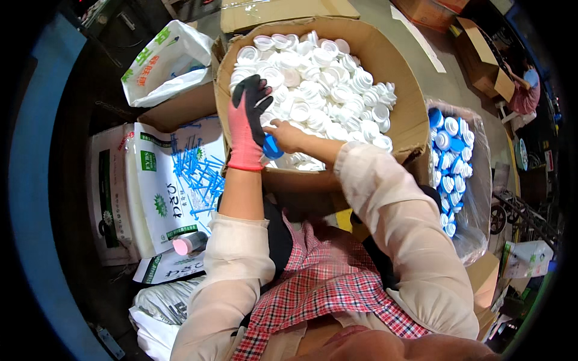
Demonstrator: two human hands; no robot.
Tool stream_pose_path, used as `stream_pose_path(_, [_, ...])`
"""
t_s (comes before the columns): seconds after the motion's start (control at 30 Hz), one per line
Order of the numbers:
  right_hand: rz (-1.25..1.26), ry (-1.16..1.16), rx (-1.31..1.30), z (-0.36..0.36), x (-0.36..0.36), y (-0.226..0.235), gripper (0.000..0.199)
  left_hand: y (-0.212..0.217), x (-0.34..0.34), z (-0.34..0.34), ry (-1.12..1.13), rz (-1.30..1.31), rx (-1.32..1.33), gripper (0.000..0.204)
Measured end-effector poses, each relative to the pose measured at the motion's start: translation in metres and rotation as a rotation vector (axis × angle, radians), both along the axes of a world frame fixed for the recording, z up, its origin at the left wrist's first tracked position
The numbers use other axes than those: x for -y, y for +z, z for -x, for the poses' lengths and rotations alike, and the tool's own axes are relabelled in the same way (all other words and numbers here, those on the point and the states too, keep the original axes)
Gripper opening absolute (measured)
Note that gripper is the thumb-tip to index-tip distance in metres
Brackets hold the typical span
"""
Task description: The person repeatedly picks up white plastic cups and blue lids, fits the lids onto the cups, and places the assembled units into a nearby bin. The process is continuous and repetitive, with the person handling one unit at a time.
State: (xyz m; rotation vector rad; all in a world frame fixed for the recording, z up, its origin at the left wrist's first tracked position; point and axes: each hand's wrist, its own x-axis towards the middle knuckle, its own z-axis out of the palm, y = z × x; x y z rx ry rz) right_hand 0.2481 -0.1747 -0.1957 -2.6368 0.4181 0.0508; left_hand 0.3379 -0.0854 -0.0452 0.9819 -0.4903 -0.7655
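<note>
My left hand point(245, 123), in a pink glove with black-coated fingers, is over the near left part of a large cardboard box point(411, 78). Its fingers are loosely bent and apart, and I see nothing between them. White plastic screw caps point(316, 84) fill the box. Just right of the glove, my bare right hand point(289, 136) has its fingers curled in over a round blue plastic piece point(273, 147). That piece lies between the two hands, beside the glove's heel; the right fingers partly cover it.
On the left, thin blue plastic sticks point(195, 171) lie on a printed white sack point(158, 198), near a pink-lidded bottle point(189, 243). A white bag point(158, 72) stands behind. At right, a plastic-lined box point(475, 216) holds blue-and-white caps point(450, 162). Another person point(527, 90) is at far right.
</note>
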Motion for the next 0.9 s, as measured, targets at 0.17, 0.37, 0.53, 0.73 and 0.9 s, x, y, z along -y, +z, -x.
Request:
stream_pose_path(0.17, [0.13,0.077,-0.178,-0.037,0.001,0.02,0.036,0.009,-0.018,-0.015,0.136,-0.374,0.713,0.041])
stream_pose_path(0.37, [-0.994,-0.078,0.239,-0.021,0.052,0.127,0.028,-0.002,-0.03,-0.03,0.108,-0.886,0.963,0.058])
stream_pose_path(0.53, [-0.933,-0.63,0.032,-0.024,0.082,0.063,0.04,0.007,-0.027,-0.036,0.093,-0.19,0.046,0.03])
stream_pose_path(0.73, [-1.169,-0.875,0.149,-0.027,0.081,-0.015,0.036,0.0,-0.01,-0.023,-0.086,0.131,-0.031,0.045])
stream_pose_path(0.9, [-1.071,-0.718,0.568,0.024,0.089,0.067,0.009,0.012,-0.013,-0.021,-0.388,0.301,-0.652,0.053])
